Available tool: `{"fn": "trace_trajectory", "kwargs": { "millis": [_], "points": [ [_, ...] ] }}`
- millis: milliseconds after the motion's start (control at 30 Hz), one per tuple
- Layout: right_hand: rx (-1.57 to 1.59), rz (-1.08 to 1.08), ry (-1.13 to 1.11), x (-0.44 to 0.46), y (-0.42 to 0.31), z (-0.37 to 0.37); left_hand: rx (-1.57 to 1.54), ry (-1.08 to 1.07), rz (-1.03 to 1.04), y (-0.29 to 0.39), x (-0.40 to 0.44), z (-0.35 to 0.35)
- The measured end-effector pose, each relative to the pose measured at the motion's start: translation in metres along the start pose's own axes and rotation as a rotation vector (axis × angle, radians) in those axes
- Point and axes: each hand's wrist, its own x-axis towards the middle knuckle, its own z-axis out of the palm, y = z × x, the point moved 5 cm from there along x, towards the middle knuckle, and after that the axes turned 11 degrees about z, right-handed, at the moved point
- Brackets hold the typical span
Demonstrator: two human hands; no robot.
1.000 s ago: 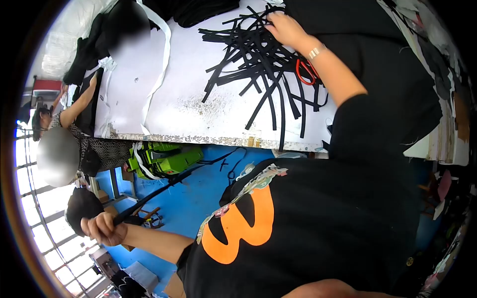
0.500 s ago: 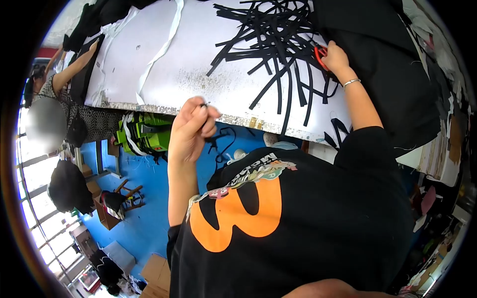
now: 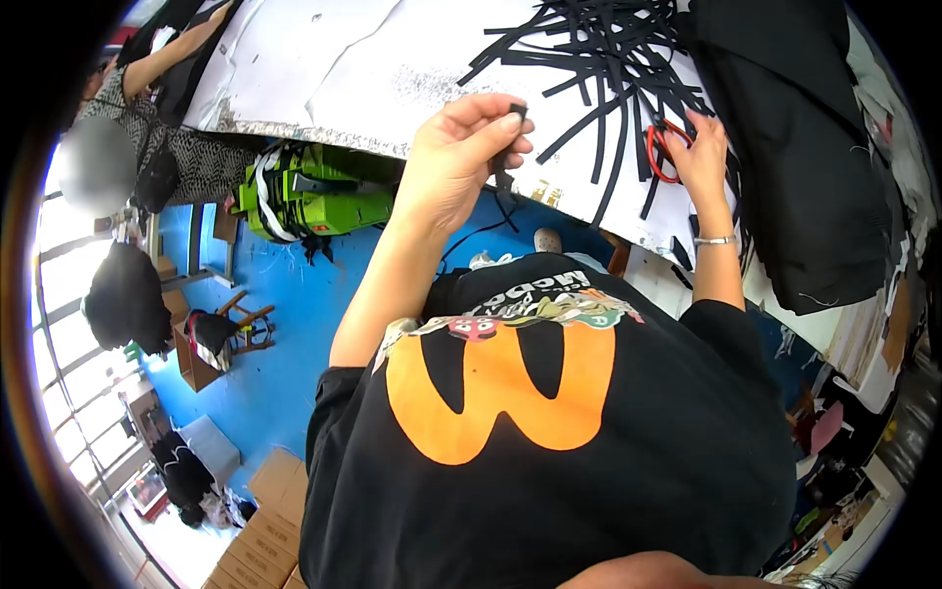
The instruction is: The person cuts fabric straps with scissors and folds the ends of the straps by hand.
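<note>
Workroom, blue floor, windows along the far left side. Left, near: stacked cartons. Left, far: another person's forearm, reaching over the white table. Beneath the table's near edge: one green container. Centre: my left hand, raised by the near edge, thumb and fingertips pinching one black strip, its end above the thumb, its length hanging below. Right of centre, far: pile of loose black strips, crossed and tangled, several tails pointing nearward. Right: red-handled scissors, handles beside the pile; my right hand at them, fingers slightly bent; I cannot tell whether they are closed on the handles. Far right: dark cloth, draped along the table. Step in hand, as I judge it: one strip held apart from the rest; moving it calls for keeping that pinch firm and its tail free.
</note>
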Motion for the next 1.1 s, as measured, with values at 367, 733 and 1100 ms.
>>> {"fn": "trace_trajectory", "kwargs": {
  "millis": [367, 733, 1100],
  "points": [
    [0.776, -0.274, -0.374, -0.034, -0.226, -0.106, 0.132, -0.228, 0.258, 0.023, -0.028, 0.031],
    [0.887, -0.074, -0.033, 0.068, -0.170, -0.171, 0.110, -0.534, -0.096, -0.019, -0.071, -0.069],
    [0.685, -0.102, 0.063, 0.102, -0.197, -0.221, 0.243, -0.052, -0.017, -0.020, -0.085, -0.155]
  ]
}}
